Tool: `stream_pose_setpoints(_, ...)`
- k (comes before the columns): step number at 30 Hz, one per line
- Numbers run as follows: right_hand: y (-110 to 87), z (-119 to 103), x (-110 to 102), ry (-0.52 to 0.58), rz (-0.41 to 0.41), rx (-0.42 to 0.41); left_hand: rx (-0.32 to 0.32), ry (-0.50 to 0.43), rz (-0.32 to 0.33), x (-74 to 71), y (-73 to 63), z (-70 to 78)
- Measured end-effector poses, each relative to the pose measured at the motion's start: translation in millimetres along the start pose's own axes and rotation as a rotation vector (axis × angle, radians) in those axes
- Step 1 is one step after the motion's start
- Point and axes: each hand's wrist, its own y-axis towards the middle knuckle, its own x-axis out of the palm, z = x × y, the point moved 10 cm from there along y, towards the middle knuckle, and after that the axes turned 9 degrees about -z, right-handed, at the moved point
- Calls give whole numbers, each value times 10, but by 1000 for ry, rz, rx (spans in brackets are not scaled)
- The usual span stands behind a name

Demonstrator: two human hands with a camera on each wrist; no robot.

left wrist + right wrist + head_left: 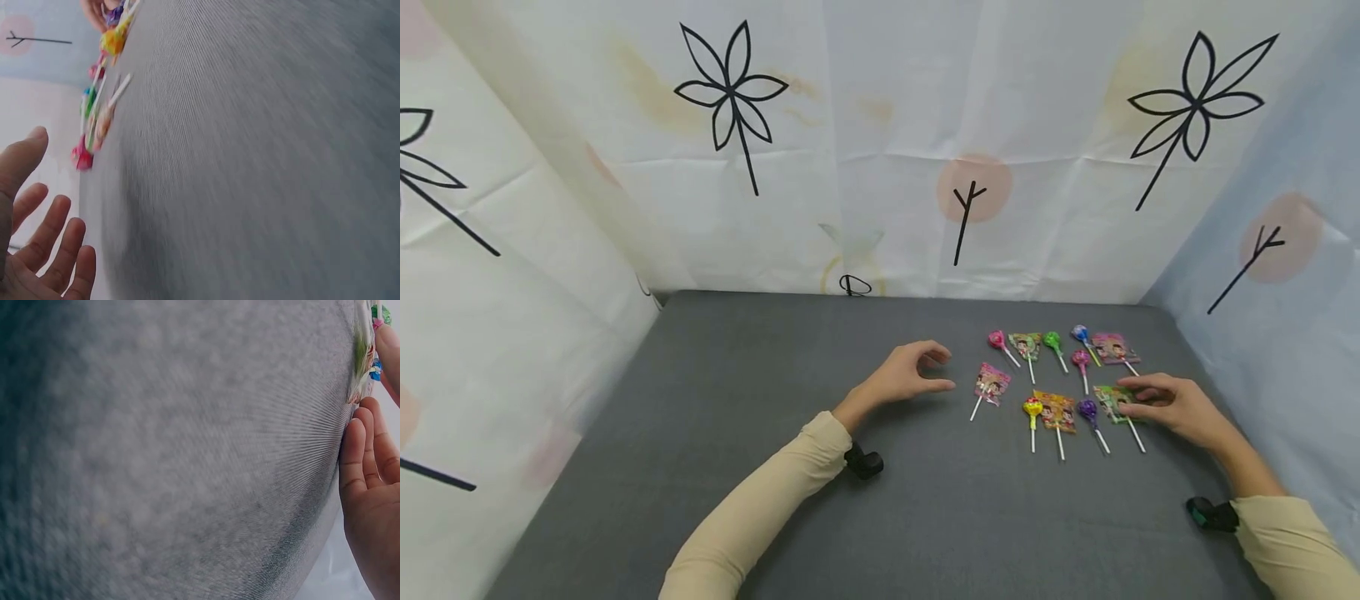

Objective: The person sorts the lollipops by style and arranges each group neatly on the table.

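Note:
In the head view, my right hand [1176,408] is at a flat lollipop in a green wrapper [1108,402], its thumb tip over the wrapper's right edge. The right wrist view shows the fingers slightly bent beside the wrapper [361,362], not closed round it. My left hand [910,371] hovers over the cloth with spread fingers and nothing in it. Nearest to it lies a flat lollipop in a pink wrapper [992,383]. Between the hands are a yellow ball lollipop [1032,407], an orange flat lollipop [1058,412] and a purple ball lollipop [1087,409].
Behind these lie more lollipops: pink [997,339], green flat [1026,345], green ball [1052,340], magenta [1080,358], blue [1080,333] and pink flat [1111,347]. A grey cloth [925,517] covers the table. Patterned white curtains [887,100] surround it.

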Motion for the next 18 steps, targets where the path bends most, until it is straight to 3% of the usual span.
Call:
stream_pose_setpoints(11, 36, -4, 29, -15, 1, 0, -58, 73, -55, 326, 491, 128)
stream_pose_setpoints(18, 36, -16, 22, -39, -11, 7, -73, 129, -93, 428, 676, 159)
